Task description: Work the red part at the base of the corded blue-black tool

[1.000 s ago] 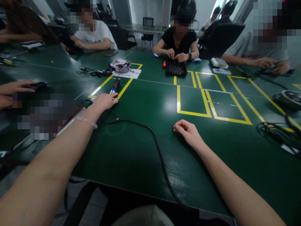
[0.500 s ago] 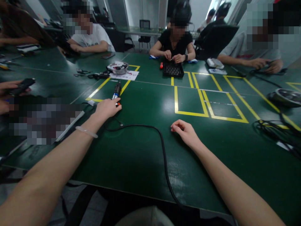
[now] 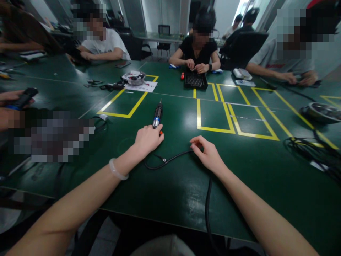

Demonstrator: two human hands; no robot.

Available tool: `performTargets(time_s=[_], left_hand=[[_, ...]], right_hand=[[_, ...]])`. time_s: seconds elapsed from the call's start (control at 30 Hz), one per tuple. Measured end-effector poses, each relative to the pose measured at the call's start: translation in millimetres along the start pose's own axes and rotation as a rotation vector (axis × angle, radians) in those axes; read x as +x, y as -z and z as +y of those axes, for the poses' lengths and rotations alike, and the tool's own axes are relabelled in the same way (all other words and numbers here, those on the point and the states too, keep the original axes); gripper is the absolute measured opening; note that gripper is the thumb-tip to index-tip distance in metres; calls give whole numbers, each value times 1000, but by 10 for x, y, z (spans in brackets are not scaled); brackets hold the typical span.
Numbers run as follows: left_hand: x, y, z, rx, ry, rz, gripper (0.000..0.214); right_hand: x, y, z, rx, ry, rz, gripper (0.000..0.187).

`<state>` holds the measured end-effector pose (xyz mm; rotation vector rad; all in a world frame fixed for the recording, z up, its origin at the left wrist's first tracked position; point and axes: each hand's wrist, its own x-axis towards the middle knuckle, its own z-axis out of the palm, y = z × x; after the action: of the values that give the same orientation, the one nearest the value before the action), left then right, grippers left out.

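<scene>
My left hand (image 3: 149, 140) is closed around the rear of an electric screwdriver (image 3: 157, 113), a dark tool with a blue and silver band. Its bit points away from me, and a bit of orange shows beside my fingers. Behind the tool a black cord (image 3: 170, 159) curves over the green table (image 3: 170, 192), with a small ring-ended lead lying by it. My right hand (image 3: 206, 151) hovers or rests over the cord, its fingers loosely curled with a gap to the thumb. Nothing shows in it. The cord passes beneath this hand and runs down to the table's near edge.
Yellow tape rectangles (image 3: 216, 129) mark the table. Ahead stand a bowl of parts (image 3: 135, 79) on paper and a black tray (image 3: 195, 81) before a co-worker. Right are coiled cables (image 3: 306, 151) and a round metal dish (image 3: 323, 111). At left, another person's hands hold a black device (image 3: 25, 97).
My left hand has carried the screwdriver rightward and nearer, out of the left tape rectangle. The cord has shifted right, under my right hand, whose fingers have parted slightly.
</scene>
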<state>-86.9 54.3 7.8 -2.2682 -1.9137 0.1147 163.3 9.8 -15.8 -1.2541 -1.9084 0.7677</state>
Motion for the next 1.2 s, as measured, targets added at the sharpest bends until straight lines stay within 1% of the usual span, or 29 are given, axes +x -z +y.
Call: performTargets(time_s=[0.13, 0.27, 0.43, 0.57, 0.7, 0.87, 1.03, 1.2], left_hand=[[-104, 61, 233, -2, -53, 21, 48], [-207, 130, 462, -26, -102, 16, 46], [-316, 195, 728, -89, -165, -1, 45], [-375, 210, 868, -131, -201, -16, 45], [-410, 206, 921, -149, -209, -14, 48], [-425, 192, 913, -153, -214, 2, 52], [-440, 181, 872, -161, -222, 24, 59], [-457, 172, 774, -194, -248, 33, 66]], right_hand=[[-6, -52, -5, -62, 23, -59, 14], [-6, -103, 2, -75, 18, -98, 15], [2, -124, 0, -40, -52, -92, 15], [-2, -127, 10, 24, -103, -108, 11], [-8, -154, 50, 126, -110, -118, 9], [-9, -192, 68, 215, -80, -102, 11], [-4, -196, 68, 323, -107, -118, 14], [21, -171, 70, 424, -169, -118, 18]])
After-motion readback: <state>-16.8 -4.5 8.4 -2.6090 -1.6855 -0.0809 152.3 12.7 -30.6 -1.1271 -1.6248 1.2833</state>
